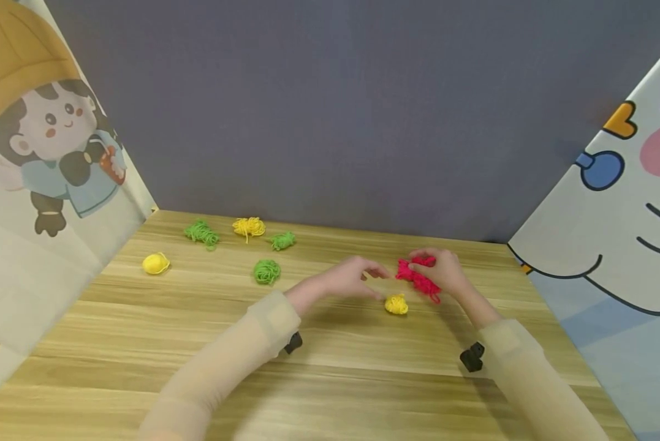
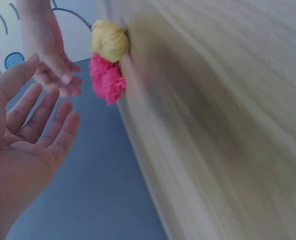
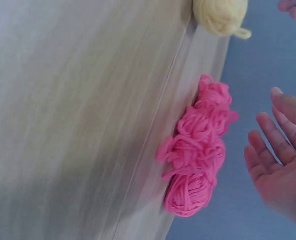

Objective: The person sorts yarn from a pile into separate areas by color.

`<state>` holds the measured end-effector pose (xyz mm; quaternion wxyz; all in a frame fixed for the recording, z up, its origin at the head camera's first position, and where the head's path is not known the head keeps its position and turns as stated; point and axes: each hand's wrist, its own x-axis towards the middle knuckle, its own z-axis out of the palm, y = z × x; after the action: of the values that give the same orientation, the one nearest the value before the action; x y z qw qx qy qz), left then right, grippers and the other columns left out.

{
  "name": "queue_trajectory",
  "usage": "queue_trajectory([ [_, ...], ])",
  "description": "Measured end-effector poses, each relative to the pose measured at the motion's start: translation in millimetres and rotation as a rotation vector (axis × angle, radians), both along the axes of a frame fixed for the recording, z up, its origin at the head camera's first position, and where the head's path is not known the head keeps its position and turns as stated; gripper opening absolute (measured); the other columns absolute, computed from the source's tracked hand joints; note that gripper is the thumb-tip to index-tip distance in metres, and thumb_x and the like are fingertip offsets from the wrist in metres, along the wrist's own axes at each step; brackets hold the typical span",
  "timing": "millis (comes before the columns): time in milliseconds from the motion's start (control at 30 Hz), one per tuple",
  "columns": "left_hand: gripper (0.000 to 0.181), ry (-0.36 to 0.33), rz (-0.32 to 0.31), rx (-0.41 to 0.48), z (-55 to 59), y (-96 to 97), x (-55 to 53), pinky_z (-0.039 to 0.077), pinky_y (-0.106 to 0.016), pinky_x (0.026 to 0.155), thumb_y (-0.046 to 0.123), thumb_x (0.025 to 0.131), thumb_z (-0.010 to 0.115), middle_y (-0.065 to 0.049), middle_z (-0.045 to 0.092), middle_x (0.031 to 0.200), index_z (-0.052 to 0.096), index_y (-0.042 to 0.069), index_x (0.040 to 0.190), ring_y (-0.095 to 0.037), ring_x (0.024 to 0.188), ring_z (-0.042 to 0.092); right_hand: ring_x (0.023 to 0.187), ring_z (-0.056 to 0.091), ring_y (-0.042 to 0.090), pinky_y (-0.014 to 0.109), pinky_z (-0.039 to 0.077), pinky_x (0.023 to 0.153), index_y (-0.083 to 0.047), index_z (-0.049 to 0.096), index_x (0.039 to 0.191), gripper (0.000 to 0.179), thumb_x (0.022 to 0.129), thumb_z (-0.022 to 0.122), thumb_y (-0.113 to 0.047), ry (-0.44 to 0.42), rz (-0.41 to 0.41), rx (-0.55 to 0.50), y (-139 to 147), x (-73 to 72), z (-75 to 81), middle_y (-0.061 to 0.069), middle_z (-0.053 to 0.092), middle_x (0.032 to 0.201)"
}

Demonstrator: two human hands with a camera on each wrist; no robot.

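Several clumps of pinkish-red yarn [image 1: 426, 285] lie bunched together at the right of the table. Over them hovers my right hand [image 1: 443, 272], its fingers loosely bent; in the right wrist view a gap shows between this hand [image 3: 283, 160] and the yarn [image 3: 194, 155]. A small yellow yarn ball [image 1: 396, 304] rests just in front and left of the red clumps. Close to that ball, my left hand [image 1: 352, 278] is held above the table with thumb and fingers spread, and the left wrist view shows its palm [image 2: 27, 155] with nothing in it.
Farther left lie green yarn bundles [image 1: 266, 271], a yellow bundle [image 1: 249, 227] at the back and a yellow ball [image 1: 155, 263] near the left edge. A dark grey panel [image 1: 330, 122] rises behind the wooden table [image 1: 142, 367], with printed sheets at both sides.
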<state>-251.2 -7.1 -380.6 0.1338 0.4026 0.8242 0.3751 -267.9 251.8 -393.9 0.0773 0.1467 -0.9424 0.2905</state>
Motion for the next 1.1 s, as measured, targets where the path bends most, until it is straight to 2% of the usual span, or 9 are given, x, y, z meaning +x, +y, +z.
queue_trajectory([
  [100,0.048,0.018,0.029,0.019,5.6,-11.2,0.7,0.047,-0.037,0.099,0.019,0.081,0.075,-0.008,0.062,0.125,0.059,0.005,0.124,-0.022,0.117,0.054,0.073,0.061,0.024,0.031,0.05,0.061,-0.004,0.068,0.108,0.029,0.083,0.073,-0.016,0.004,0.012,-0.009,-1.3,7.0,3.6,0.017,0.069,0.102],
  [167,0.048,0.041,0.046,0.032,9.5,-18.7,1.1,0.047,-0.036,0.098,0.019,0.081,0.076,-0.009,0.062,0.124,0.059,0.004,0.124,-0.022,0.116,0.055,0.084,0.064,0.029,0.036,0.054,0.069,-0.004,0.068,0.108,0.028,0.083,0.073,-0.015,0.008,0.025,-0.014,-1.9,11.9,5.6,0.018,0.069,0.104],
  [267,0.047,0.074,0.063,0.05,15.6,-30.4,1.5,0.047,-0.035,0.098,0.018,0.081,0.075,-0.009,0.061,0.124,0.059,0.004,0.123,-0.023,0.116,0.055,0.091,0.065,0.032,0.043,0.055,0.075,-0.004,0.067,0.108,0.028,0.083,0.073,-0.013,0.002,0.043,-0.017,-3.3,19.6,8.7,0.018,0.068,0.103],
  [400,0.047,0.105,0.082,0.086,21.3,-45.0,2.1,0.046,-0.039,0.099,0.017,0.081,0.075,-0.008,0.061,0.124,0.059,0.004,0.124,-0.025,0.116,0.055,0.091,0.066,0.031,0.044,0.055,0.077,-0.004,0.067,0.109,0.03,0.082,0.074,-0.015,-0.017,0.044,-0.025,-6.1,29.1,11.3,0.017,0.069,0.101],
  [533,0.049,0.123,0.103,0.08,24.5,-57.6,4.2,0.044,-0.04,0.101,0.02,0.081,0.075,-0.006,0.06,0.126,0.058,0.006,0.125,-0.022,0.117,0.054,0.093,0.065,0.032,0.045,0.055,0.078,-0.003,0.067,0.109,0.031,0.08,0.075,-0.011,-0.016,0.061,-0.055,-9.4,37.1,9.9,0.017,0.067,0.105],
  [667,0.048,0.146,0.127,0.055,27.7,-69.6,7.0,0.044,-0.038,0.102,0.022,0.082,0.074,-0.003,0.059,0.128,0.058,0.01,0.126,-0.02,0.118,0.053,0.095,0.064,0.034,0.039,0.057,0.077,-0.001,0.065,0.11,0.033,0.079,0.075,-0.006,-0.028,0.101,-0.098,-12.9,44.1,4.2,0.018,0.063,0.114],
  [767,0.047,0.193,0.145,0.047,30.5,-78.3,8.6,0.044,-0.039,0.102,0.022,0.082,0.074,-0.003,0.06,0.127,0.059,0.01,0.125,-0.022,0.118,0.054,0.093,0.065,0.035,0.035,0.057,0.074,0.001,0.065,0.11,0.033,0.079,0.074,-0.003,-0.034,0.123,-0.139,-15.3,48.2,-0.5,0.021,0.063,0.112],
  [933,0.046,0.252,0.209,0.034,30.8,-94.0,7.7,0.044,-0.037,0.101,0.022,0.082,0.074,-0.002,0.06,0.127,0.06,0.012,0.125,-0.022,0.117,0.054,0.094,0.064,0.039,0.046,0.056,0.076,0.002,0.064,0.109,0.033,0.078,0.074,-0.003,-0.035,0.144,-0.179,-17.0,52.7,-6.1,0.022,0.065,0.108],
  [1100,0.045,0.224,0.262,0.079,31.0,-113.0,5.1,0.042,-0.041,0.104,0.021,0.082,0.074,-0.003,0.058,0.129,0.06,0.014,0.124,-0.025,0.121,0.051,0.098,0.062,0.04,0.05,0.055,0.079,0.001,0.064,0.111,0.034,0.08,0.074,-0.005,-0.057,0.147,-0.17,-15.7,55.0,-11.4,0.021,0.065,0.109],
])
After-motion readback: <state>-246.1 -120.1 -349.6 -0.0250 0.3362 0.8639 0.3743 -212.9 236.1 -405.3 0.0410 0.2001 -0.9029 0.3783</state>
